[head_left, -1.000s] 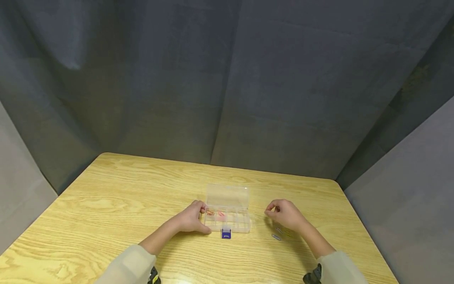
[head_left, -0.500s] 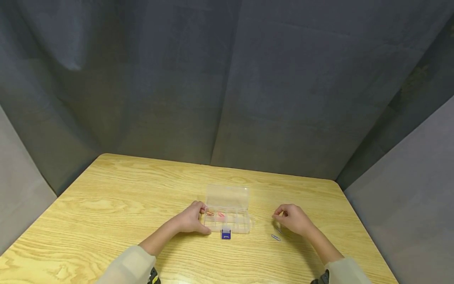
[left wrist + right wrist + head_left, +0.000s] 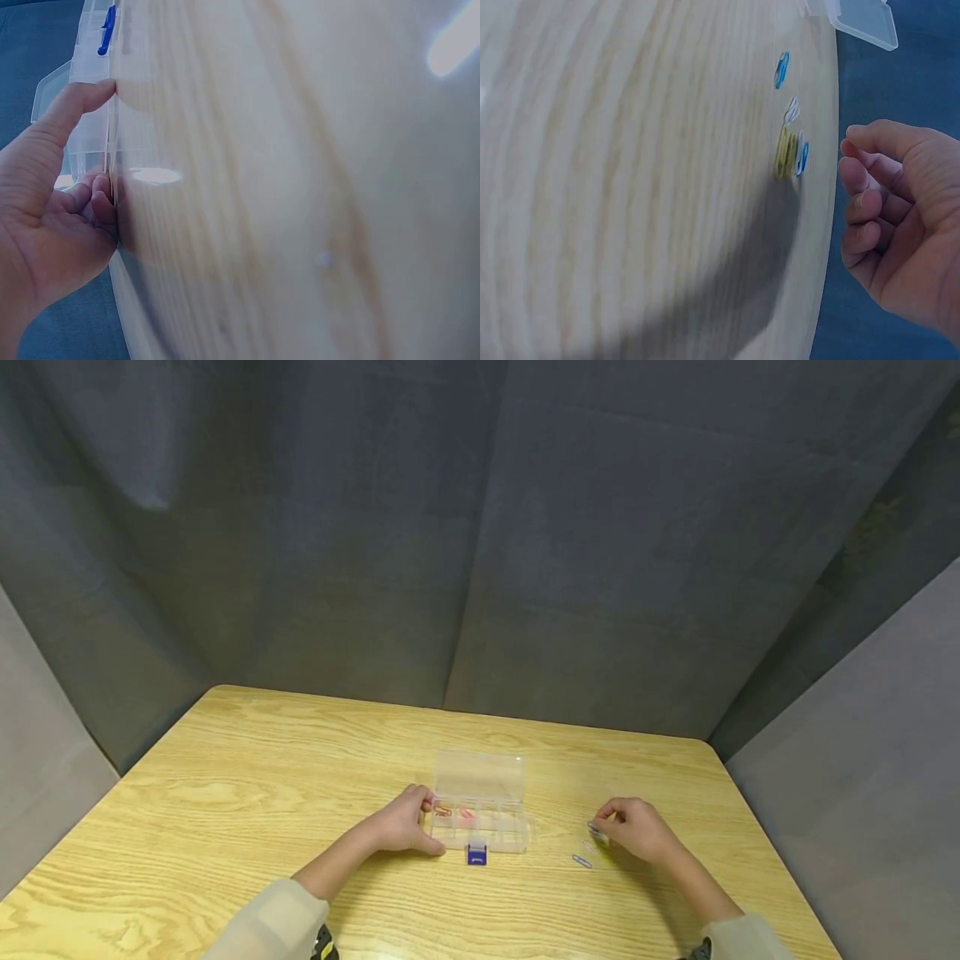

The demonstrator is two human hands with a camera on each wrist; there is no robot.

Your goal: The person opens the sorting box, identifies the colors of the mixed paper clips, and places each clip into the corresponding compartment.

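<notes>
A clear plastic compartment box lies on the wooden table with its lid folded back and a blue latch at its front. Two compartments hold reddish paper clips. My left hand grips the box's left end, thumb along its front wall. My right hand hovers low over loose paper clips to the right of the box. In the right wrist view its curled fingers hold nothing, just beside a yellow clip and a blue clip.
Another blue clip and a white clip lie closer to the box's corner. Grey fabric walls enclose the table on three sides.
My right hand has moved right and down, from beside the box to the loose clips. The left hand and the box have stayed put.
</notes>
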